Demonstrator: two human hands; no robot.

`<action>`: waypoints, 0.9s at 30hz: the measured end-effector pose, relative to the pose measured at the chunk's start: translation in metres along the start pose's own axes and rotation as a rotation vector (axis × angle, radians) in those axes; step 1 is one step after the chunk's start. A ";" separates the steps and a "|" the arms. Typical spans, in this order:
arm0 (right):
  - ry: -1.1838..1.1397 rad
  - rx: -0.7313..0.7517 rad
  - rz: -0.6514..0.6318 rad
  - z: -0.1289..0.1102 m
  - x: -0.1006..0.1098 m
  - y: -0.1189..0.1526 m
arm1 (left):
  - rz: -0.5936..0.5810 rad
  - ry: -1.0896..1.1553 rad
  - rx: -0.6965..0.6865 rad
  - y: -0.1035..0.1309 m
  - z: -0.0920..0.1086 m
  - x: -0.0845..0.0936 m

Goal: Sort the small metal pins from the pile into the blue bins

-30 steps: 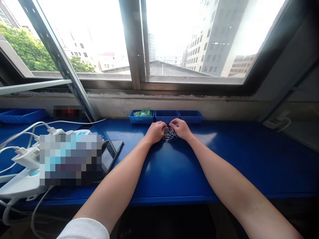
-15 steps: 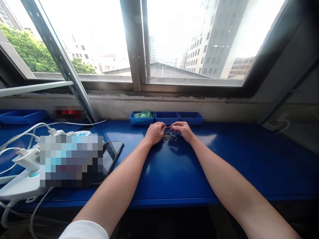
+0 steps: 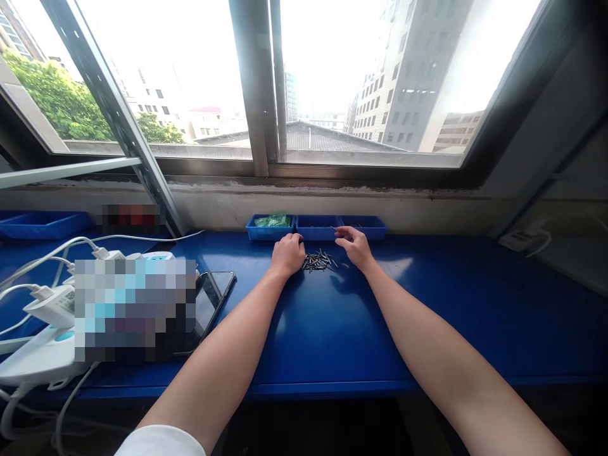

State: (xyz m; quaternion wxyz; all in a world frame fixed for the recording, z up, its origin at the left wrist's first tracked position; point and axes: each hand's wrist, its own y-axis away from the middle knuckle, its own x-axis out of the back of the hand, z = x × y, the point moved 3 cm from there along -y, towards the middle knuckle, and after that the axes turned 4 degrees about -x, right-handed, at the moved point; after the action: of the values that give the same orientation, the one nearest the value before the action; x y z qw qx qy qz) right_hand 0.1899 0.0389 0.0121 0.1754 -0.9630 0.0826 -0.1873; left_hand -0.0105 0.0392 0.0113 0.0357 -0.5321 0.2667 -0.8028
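Observation:
A small heap of thin metal screws (image 3: 319, 261), dark and silvery, lies on the blue tabletop between my hands. They are too small for me to make out their heads. My right hand (image 3: 355, 246) pinches one thin screw between thumb and fingertips, just in front of the middle and right blue bins. At the left edge of the heap, my left hand (image 3: 289, 254) is closed, its fingers curled down; whatever they hold is hidden. Behind the hands stand a blue bin with green packets (image 3: 272, 221), a middle blue bin (image 3: 317, 233) and a right blue bin (image 3: 375, 232), both with small dark bits inside.
On the left a phone (image 3: 216, 294) lies beside a blurred-out patch. White chargers (image 3: 52, 304) and cables crowd a power strip (image 3: 38, 361). A metal shelf post (image 3: 156, 183) rises at the left back. Windows and a low wall (image 3: 427, 212) bound the table behind.
My hands have drawn apart from where they met over the heap. The right one has risen slightly toward the bins with the thin screw; the left one has shifted a little left.

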 end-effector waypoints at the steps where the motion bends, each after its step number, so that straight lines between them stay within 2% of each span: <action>1: 0.011 0.006 0.004 0.000 0.001 0.000 | -0.013 -0.005 0.004 0.000 0.000 -0.001; 7: 0.178 0.035 0.054 0.001 0.002 -0.002 | -0.054 -0.022 0.000 0.000 -0.004 -0.004; 10: 0.290 0.032 0.134 0.003 0.005 -0.006 | -0.067 -0.031 0.001 0.000 -0.005 -0.006; 14: 0.428 -0.049 0.243 0.010 0.017 -0.013 | -0.076 -0.028 -0.001 -0.001 -0.006 -0.006; 20: 0.536 -0.188 0.214 0.019 0.027 -0.014 | -0.114 -0.022 0.031 -0.002 -0.008 -0.008; 24: 0.541 -0.095 0.293 0.015 0.021 -0.009 | -0.221 0.055 -0.018 0.001 -0.005 -0.011; 25: 0.538 -0.041 0.281 0.013 0.018 -0.007 | -0.261 0.066 -0.051 0.002 -0.004 -0.012; 27: 0.535 0.070 0.159 0.008 0.006 -0.005 | -0.344 0.055 -0.118 0.005 -0.001 -0.015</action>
State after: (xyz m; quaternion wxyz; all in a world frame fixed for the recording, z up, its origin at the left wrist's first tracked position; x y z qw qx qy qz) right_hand 0.1990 0.0448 0.0091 0.1947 -0.8632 0.1947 -0.4233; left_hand -0.0063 0.0406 -0.0034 -0.1408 -0.5488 0.2194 -0.7943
